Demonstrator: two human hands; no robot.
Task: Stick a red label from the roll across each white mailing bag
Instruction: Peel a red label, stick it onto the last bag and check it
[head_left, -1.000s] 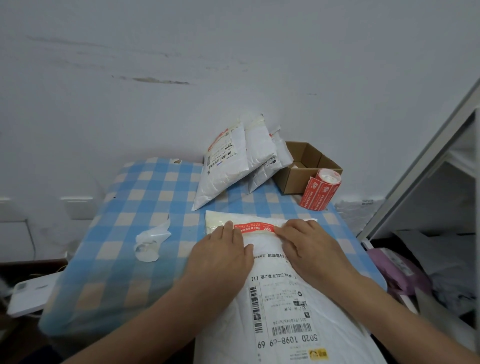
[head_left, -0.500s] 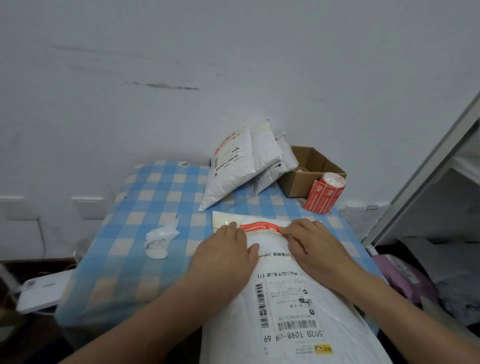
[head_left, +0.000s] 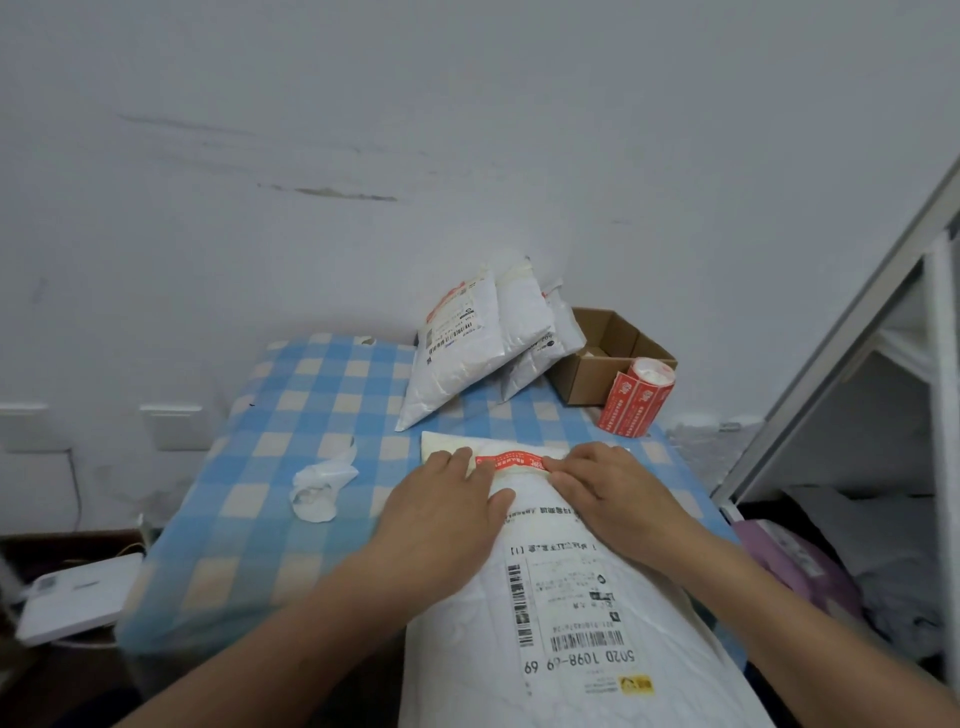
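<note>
- Right, the biggest thing on show is the table (head_left: 311, 415), draped in a blue-and-cream checked cloth and pushed up against a pale wall (head_left: 467, 130).
- Front and centre lies the white mailing bag (head_left: 613, 691), long and plump. It runs from the near edge to the middle of the table, and its shipping slip (head_left: 571, 597) faces up with the barcodes upside down from this view.
- At the back, a pile of white mailing bags (head_left: 457, 364) leans on the wall. The front one shows a printed slip and a red strip near its top.
- The left hand (head_left: 441, 509) is flat on the bag's far end, fingers straight and together. Its tips press at the left end of the label and it grasps nothing.
- The right hand (head_left: 618, 493) comes in from the other side with fingers stretched out, tips down on the label's right end. It too is relaxed and holds nothing.
- An open brown cardboard box (head_left: 597, 374) sits at the back right corner, just beside the pile.
- The roll of red labels (head_left: 636, 400) leans tilted against the box front, with a strip of labels reaching down to the cloth.
- A crumpled white scrap of paper (head_left: 317, 483) lies on the cloth left of the bag, apart from the left hand.
- Smallest of all is the red label (head_left: 511, 461), laid across the bag near its folded far end, between the two hands.
</note>
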